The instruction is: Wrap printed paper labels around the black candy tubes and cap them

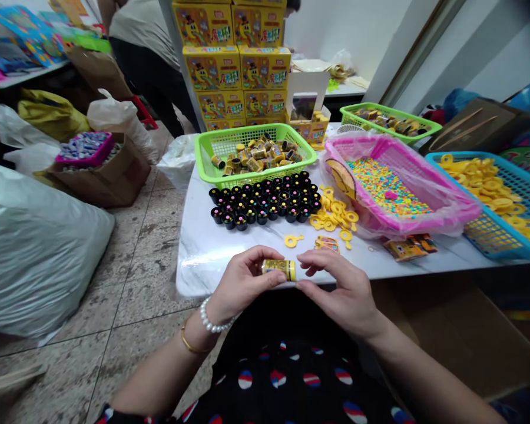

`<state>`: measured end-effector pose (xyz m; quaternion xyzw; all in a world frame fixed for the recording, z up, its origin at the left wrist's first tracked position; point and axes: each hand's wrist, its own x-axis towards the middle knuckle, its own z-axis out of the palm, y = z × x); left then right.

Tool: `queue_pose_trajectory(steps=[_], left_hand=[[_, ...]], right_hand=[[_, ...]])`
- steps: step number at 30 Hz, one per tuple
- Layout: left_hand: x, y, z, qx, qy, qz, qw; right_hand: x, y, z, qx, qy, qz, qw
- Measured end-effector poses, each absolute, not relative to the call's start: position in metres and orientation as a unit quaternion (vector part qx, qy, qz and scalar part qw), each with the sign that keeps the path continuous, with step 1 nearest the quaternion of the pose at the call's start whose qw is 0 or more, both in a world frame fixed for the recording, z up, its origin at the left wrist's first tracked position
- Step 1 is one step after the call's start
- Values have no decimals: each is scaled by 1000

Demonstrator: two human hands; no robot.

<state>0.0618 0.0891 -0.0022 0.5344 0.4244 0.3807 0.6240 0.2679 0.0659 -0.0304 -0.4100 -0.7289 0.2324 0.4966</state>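
My left hand (242, 281) and my right hand (340, 291) meet at the near edge of the white table (203, 247), both pinching a small yellow-labelled tube with a yellow cap (279, 268) held sideways. The left fingers wrap its body; the right fingertips press at its capped end. Just beyond lie a loose yellow ring cap (292, 239) and a pile of yellow ring caps (333, 215). A block of several black open tubes filled with coloured candy (265, 200) stands upright further back.
A green basket of finished tubes (212, 154), a pink basket lined with plastic holding coloured candy (428, 185), a blue basket of yellow rings (486, 229) and another green basket (424, 126) crowd the table. Yellow cartons (236, 65) are stacked behind. Bags and a cardboard box (110, 174) cover the floor at left; a person (145, 41) stands at the back.
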Motion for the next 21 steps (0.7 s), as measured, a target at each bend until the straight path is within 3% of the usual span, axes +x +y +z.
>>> queue_pose_trajectory(steps=[6,14,21], left_hand=[[64,86,-6,520,418,363,651],[61,89,-9,670,397,405,479],[57,94,-13,721,332,407,452]], right_hand=[[267,69,-25,-363,-770,184,491],[264,63,-27,-428,-698,311,482],[266,63,-31,-415,-693,296,510]])
